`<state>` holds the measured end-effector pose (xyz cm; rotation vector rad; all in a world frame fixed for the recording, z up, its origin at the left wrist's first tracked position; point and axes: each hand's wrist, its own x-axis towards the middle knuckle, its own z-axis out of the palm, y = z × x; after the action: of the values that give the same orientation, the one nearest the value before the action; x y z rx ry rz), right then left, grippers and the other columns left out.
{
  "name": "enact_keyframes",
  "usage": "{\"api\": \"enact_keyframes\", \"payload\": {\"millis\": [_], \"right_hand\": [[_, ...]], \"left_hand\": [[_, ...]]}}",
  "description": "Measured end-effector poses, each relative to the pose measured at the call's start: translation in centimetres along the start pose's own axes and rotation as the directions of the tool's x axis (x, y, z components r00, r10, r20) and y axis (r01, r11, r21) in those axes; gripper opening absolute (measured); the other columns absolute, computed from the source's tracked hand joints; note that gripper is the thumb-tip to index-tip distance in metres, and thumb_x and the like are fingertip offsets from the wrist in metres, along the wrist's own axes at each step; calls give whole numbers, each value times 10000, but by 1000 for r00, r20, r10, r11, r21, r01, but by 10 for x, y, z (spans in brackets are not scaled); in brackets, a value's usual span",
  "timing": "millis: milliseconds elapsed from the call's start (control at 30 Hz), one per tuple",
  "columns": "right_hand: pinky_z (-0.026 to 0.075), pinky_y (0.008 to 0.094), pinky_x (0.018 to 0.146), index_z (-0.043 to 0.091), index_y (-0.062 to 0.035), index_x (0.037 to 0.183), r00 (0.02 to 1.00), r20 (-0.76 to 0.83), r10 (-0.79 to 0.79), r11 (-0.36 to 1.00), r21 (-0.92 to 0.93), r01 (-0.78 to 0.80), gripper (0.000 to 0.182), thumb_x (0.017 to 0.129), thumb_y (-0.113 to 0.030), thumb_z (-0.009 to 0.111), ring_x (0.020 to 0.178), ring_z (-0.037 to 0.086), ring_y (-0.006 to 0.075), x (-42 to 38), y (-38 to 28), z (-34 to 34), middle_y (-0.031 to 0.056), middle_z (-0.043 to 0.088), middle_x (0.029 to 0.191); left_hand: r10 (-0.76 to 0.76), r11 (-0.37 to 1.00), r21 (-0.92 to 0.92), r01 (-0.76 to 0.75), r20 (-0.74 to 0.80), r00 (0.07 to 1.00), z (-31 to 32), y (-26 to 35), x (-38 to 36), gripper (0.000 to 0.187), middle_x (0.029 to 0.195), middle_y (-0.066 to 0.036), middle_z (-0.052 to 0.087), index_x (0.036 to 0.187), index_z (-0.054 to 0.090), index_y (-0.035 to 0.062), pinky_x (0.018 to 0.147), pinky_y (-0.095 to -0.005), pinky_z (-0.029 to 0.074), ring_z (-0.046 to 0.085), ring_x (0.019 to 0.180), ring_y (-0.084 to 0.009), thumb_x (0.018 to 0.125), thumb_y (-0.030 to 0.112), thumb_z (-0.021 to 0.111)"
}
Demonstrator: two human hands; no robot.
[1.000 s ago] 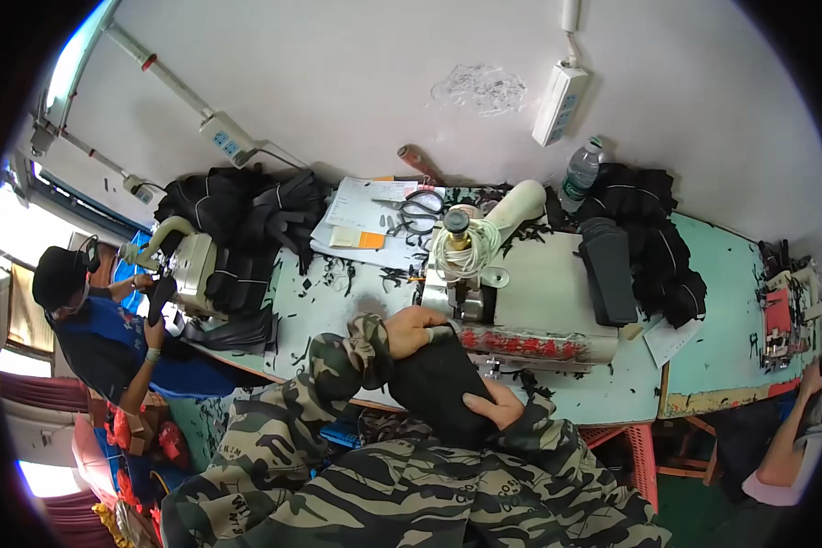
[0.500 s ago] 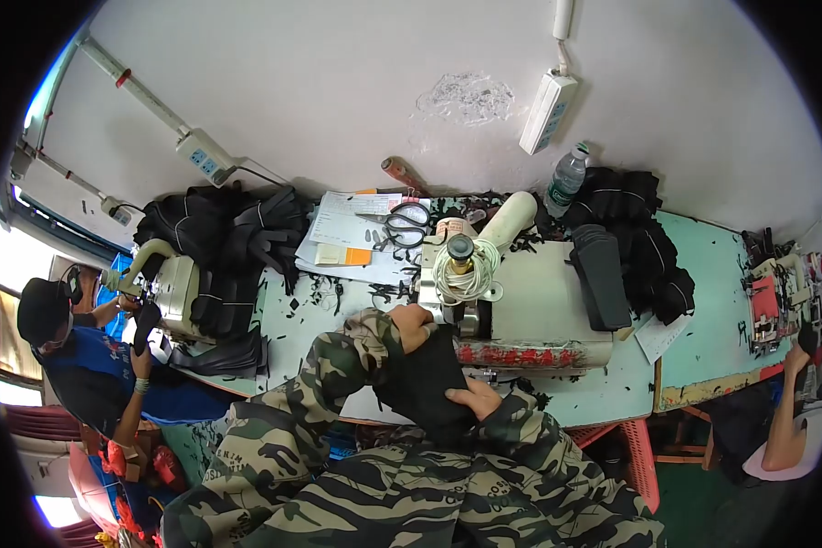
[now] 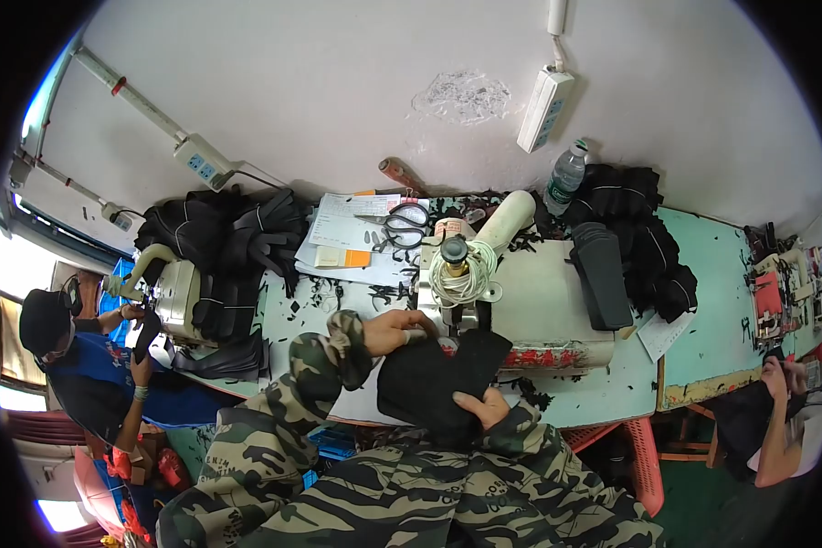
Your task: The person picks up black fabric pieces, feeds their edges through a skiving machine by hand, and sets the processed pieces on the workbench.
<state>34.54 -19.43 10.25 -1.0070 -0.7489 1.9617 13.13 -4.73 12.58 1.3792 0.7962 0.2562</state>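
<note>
A dark, flat, fabric-like black piece [image 3: 429,388] spans both my hands in front of the sewing machine [image 3: 513,219]. My left hand [image 3: 395,331] is at its upper left edge, fingers curved close to the needle area, the thumb against the piece. At the lower right side, my right hand [image 3: 486,407] grips it, with the thumb on top and the other fingers hidden underneath. The piece's upper right part covers some of the machine's red-worn front edge [image 3: 557,354]. Wound pale cord [image 3: 466,279] hangs around the machine's head.
Black scissors [image 3: 402,224] lie on papers [image 3: 342,224] behind left. Bundled black pieces [image 3: 187,224] are stacked left, more [image 3: 662,265] right, near a bottle [image 3: 566,178]. A co-worker [image 3: 87,365] sits left, another person's arm [image 3: 781,420] is right. A red basket [image 3: 644,466] stands below.
The black piece has turned, its upper part swinging right across the machine's front edge. My left hand has shifted slightly left, its fingers more stretched; my right hand has moved slightly right and down.
</note>
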Motion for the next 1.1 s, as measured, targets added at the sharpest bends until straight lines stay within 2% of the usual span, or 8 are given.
{"api": "enact_keyframes", "payload": {"millis": [133,233,367,733,833,900,967,1100], "right_hand": [[452,299,798,575,48,1041,994,-80,-75,977,-205,57,318,830,-189,586,893,583,186,5,10,4,114,621,994],[456,313,784,579,56,1024,995,-100,-23,1000,-21,21,330,815,-199,597,871,591,195,2,4,-2,126,627,972],[458,309,781,576,60,1028,989,-144,-35,979,-203,5,346,808,-206,604,867,595,200,5,4,7,133,626,977],[434,317,853,517,47,1113,973,-186,-138,977,-188,102,447,793,-243,633,985,549,223,13,18,20,151,566,1093],[422,328,874,482,38,1147,961,-244,128,985,-77,-151,512,768,-256,662,1019,527,237,14,20,6,153,541,1120],[422,328,875,489,37,1139,974,-224,-29,988,-157,-7,500,766,-248,663,1010,532,238,1,-1,14,149,549,1105],[422,328,875,497,35,1130,969,-206,-140,968,-233,90,479,770,-236,659,1001,537,237,-5,-8,19,146,555,1095],[424,327,871,513,36,1111,943,-217,-253,936,-303,181,429,782,-208,642,983,544,235,-7,-4,20,139,560,1084]], "left_hand": [[-288,783,534,318,-142,947,5,23,7,244,881,-101,623,1052,556,-4,773,-273,433,566,826,-152,858,129,491],[-57,918,385,93,-103,993,5,20,2,222,823,-113,631,1004,587,0,753,-281,445,580,781,-166,849,131,499],[-89,608,723,329,-349,933,22,28,21,213,766,-158,635,903,644,39,718,-365,477,617,744,-288,785,198,565],[168,791,611,-17,-191,967,5,-13,48,271,806,-150,638,999,603,52,674,-367,470,623,768,-284,745,146,595],[106,928,362,-82,-47,993,-11,-3,25,317,767,-123,627,1078,547,50,674,-335,464,613,745,-220,772,126,583],[-229,973,6,231,158,961,-16,27,4,327,1026,-74,583,1171,475,3,821,-288,435,536,924,-140,844,16,489],[-291,874,402,271,-14,957,0,29,8,275,963,-75,600,1118,517,-15,785,-284,440,545,883,-133,849,39,493],[-120,865,476,161,-116,986,1,-3,10,244,844,-120,639,1008,602,2,737,-315,459,603,798,-212,813,140,552]]}}
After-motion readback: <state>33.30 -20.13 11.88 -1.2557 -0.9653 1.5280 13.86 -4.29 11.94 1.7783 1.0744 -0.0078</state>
